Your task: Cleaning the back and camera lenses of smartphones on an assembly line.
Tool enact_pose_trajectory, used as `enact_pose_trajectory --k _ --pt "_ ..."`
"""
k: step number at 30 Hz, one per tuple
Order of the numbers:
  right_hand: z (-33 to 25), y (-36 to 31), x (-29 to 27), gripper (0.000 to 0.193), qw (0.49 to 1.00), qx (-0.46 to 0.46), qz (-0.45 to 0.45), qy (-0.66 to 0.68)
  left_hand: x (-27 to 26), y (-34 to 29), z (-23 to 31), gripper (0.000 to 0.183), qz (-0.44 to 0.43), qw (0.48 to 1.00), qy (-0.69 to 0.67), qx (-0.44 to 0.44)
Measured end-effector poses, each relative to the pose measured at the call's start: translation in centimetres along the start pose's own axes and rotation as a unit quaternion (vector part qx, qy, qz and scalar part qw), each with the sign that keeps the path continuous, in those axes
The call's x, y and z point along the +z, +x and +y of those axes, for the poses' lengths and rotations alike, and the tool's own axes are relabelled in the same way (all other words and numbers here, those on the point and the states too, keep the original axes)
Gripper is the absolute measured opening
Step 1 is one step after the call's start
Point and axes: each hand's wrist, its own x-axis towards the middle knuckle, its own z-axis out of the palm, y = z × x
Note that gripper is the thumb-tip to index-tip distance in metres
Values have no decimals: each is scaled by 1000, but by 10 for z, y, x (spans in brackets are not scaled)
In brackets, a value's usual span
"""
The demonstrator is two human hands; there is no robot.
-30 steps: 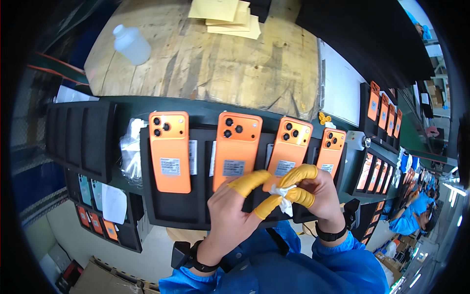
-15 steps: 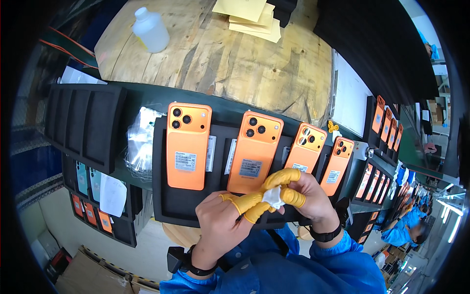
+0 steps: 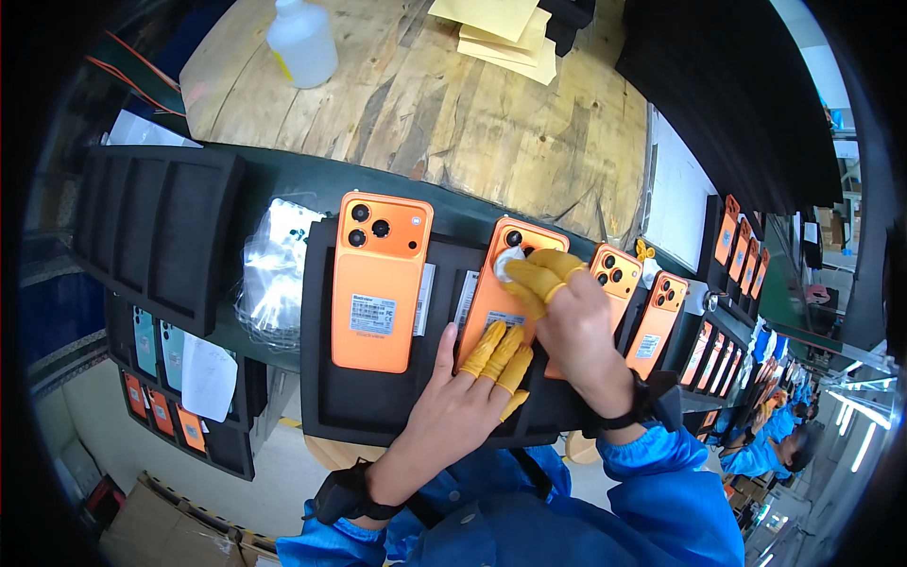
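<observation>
Several orange phones lie back up in a row on a black foam tray. On the second phone from the left, my right hand pinches a small white cloth against the back beside the camera lenses. Yellow finger cots cover some fingers of both hands. My left hand lies across the same phone's lower part, fingers stretched over its label and thumb apart at the left. The leftmost phone is untouched. Two more phones, one partly behind my right hand and another, lie to the right.
Clear plastic wrapping is left of the tray, beside an empty black compartment tray. A white bottle and yellow paper sheets sit on the wooden board. More phone trays stand at the right.
Both hands were together in front of the tray with the white cloth between them. Now they are apart: the right has carried the cloth up to the second phone, the left rests on that phone.
</observation>
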Motion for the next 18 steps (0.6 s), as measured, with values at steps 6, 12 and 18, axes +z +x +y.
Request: enact_pose_trajectory --k 6,12,18 --pt "2 3 9 47 998 33 -18 -59 7 1 -1 40 80 997 7 9" --pt "-5 7 23 41 997 26 63 -28 10 2 -6 30 79 997 -15 -17" --pt "4 -1 19 32 992 47 107 -36 11 4 -5 27 37 999 -9 -16"
